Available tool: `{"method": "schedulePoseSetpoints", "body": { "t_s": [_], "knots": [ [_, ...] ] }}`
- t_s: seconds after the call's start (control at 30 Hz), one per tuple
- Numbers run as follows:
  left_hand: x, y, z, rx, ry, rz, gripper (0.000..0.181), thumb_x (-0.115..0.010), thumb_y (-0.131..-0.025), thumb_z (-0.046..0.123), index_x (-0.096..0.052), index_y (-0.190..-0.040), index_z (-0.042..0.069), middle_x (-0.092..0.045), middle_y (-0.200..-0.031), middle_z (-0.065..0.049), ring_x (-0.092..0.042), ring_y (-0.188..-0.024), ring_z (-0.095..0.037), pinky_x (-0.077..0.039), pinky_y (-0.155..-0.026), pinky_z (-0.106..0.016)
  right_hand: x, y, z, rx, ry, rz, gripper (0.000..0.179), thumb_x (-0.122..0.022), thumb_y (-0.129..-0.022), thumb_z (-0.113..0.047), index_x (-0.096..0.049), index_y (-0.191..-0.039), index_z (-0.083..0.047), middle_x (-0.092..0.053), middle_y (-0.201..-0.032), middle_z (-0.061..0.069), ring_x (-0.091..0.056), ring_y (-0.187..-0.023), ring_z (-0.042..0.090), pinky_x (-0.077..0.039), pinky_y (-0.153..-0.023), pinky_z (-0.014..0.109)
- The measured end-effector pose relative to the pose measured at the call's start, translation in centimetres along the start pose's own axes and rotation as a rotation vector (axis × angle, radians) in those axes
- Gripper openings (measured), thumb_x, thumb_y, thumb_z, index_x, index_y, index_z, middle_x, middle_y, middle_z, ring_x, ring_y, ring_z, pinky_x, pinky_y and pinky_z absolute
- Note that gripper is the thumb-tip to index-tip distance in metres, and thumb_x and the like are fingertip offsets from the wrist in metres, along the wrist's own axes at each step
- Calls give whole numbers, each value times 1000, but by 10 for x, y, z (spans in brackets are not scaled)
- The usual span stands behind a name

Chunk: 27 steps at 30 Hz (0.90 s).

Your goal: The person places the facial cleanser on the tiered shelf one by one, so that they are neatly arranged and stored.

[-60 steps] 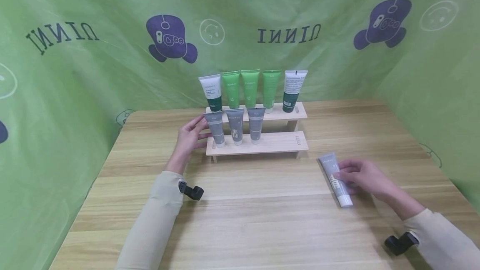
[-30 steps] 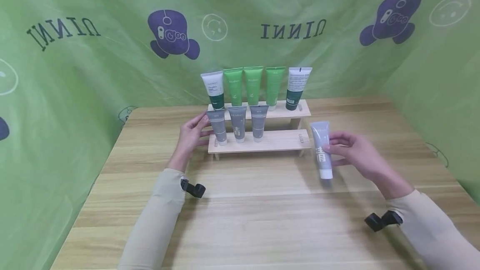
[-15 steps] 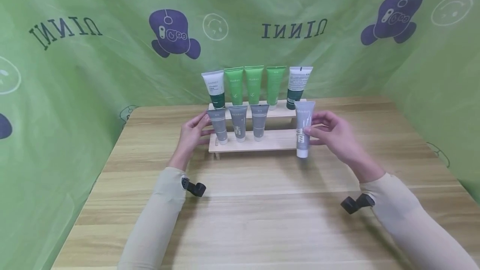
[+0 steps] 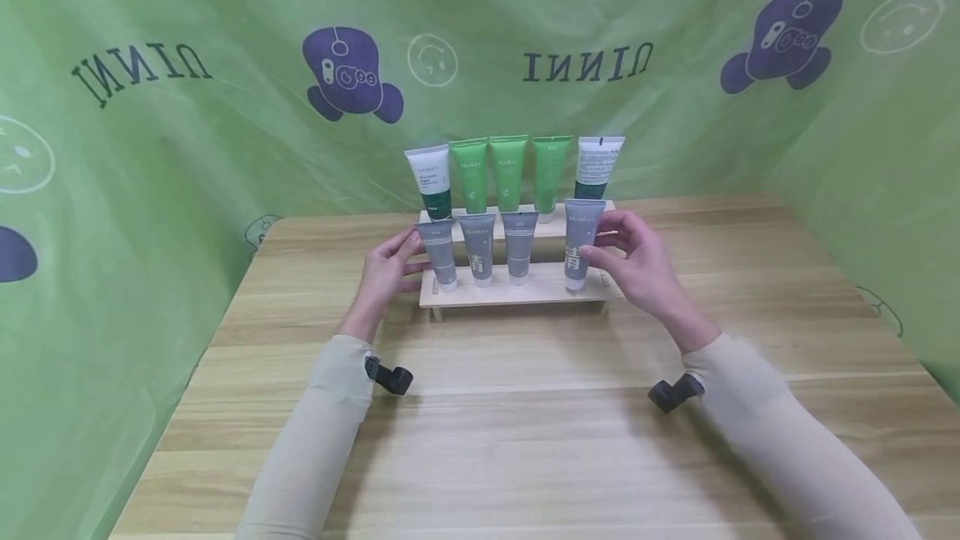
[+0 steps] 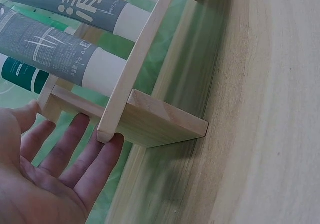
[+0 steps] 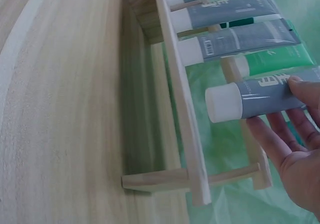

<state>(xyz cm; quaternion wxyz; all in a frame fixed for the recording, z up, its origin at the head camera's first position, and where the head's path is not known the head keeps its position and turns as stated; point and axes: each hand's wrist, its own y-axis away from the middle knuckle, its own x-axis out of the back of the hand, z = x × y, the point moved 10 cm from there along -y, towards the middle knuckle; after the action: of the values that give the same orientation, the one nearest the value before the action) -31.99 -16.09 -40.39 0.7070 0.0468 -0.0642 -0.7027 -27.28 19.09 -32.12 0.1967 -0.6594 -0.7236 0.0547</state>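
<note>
A two-tier wooden rack (image 4: 498,294) stands on the table. With thumb and fingers, my right hand (image 4: 637,265) pinches a grey squeeze tube (image 4: 581,242), cap down, over the right part of the lower shelf. In the right wrist view, a small gap shows between its white cap (image 6: 223,103) and the shelf edge. Three grey tubes (image 4: 478,250) stand cap down on the shelf's left half. My left hand (image 4: 382,273) touches the rack's left end; in the left wrist view its spread fingertips (image 5: 115,141) rest against the shelf ends.
Along the upper shelf stand three green tubes (image 4: 510,173) between two white-and-green ones (image 4: 431,182). A green printed cloth (image 4: 480,7) hangs behind and at both sides of the wooden table (image 4: 487,440). A black wrist camera (image 4: 675,392) sits on each sleeve.
My right hand has lifted the grey tube off the table on the right, turned it upright and carried it left to above the lower shelf. My left hand has stayed at the rack's left end.
</note>
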Motion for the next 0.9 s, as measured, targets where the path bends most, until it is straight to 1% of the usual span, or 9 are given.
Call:
{"method": "schedulePoseSetpoints", "body": {
  "t_s": [0.07,0.13,0.23,0.3,0.5,0.7,0.8,0.9],
  "knots": [
    [0,0,0,-1,-1,3,54,-59,-102,39,-46,-152,20,-61,-136,-18,-67,-111,-35,-57,-90,-52,-3,-1,-1,22,8,5,40,-72,-88,9,-51,-122,11,-59,-118,14,-63,-103,16,-54,-91,25],
    [0,0,0,-5,5,4,54,-59,-102,39,-47,-151,19,-61,-136,-18,-67,-111,-35,-57,-89,-51,-6,-1,0,25,4,7,40,-71,-87,11,-51,-121,12,-58,-119,15,-62,-104,17,-54,-93,26],
    [-1,0,0,-12,5,0,55,-59,-102,39,-47,-152,18,-61,-136,-19,-67,-111,-36,-57,-89,-51,-9,-1,4,15,-3,9,40,-71,-86,12,-51,-120,11,-58,-119,17,-62,-105,19,-54,-95,29],
    [-1,0,0,-14,13,1,55,-59,-102,39,-47,-151,17,-61,-135,-19,-67,-112,-36,-57,-89,-51,-12,-1,7,4,-1,5,39,-71,-87,11,-51,-120,10,-59,-120,18,-62,-106,19,-54,-95,29],
    [0,0,0,-18,-2,4,55,-59,-102,40,-48,-151,18,-61,-135,-19,-67,-112,-36,-57,-89,-52,-15,-2,13,-17,24,-1,40,-72,-88,8,-52,-121,8,-59,-122,18,-62,-108,21,-53,-95,26],
    [-1,0,0,-11,7,3,55,-59,-102,40,-47,-151,18,-60,-136,-19,-66,-112,-36,-56,-90,-53,-17,-6,14,-6,27,-13,41,-72,-88,8,-51,-122,8,-58,-124,20,-61,-112,27,-52,-99,35],
    [0,0,0,-9,8,7,55,-59,-102,39,-47,-151,18,-60,-137,-19,-66,-112,-36,-56,-90,-53,-18,-7,14,-16,36,-25,40,-71,-89,7,-49,-123,8,-59,-125,21,-60,-112,26,-51,-101,37],
    [0,0,1,-8,10,14,55,-58,-103,38,-46,-152,16,-59,-138,-20,-66,-112,-36,-56,-91,-52,-18,-8,15,-31,38,-35,40,-69,-90,7,-48,-124,9,-60,-124,23,-59,-112,25,-50,-102,37]
  ]
}}
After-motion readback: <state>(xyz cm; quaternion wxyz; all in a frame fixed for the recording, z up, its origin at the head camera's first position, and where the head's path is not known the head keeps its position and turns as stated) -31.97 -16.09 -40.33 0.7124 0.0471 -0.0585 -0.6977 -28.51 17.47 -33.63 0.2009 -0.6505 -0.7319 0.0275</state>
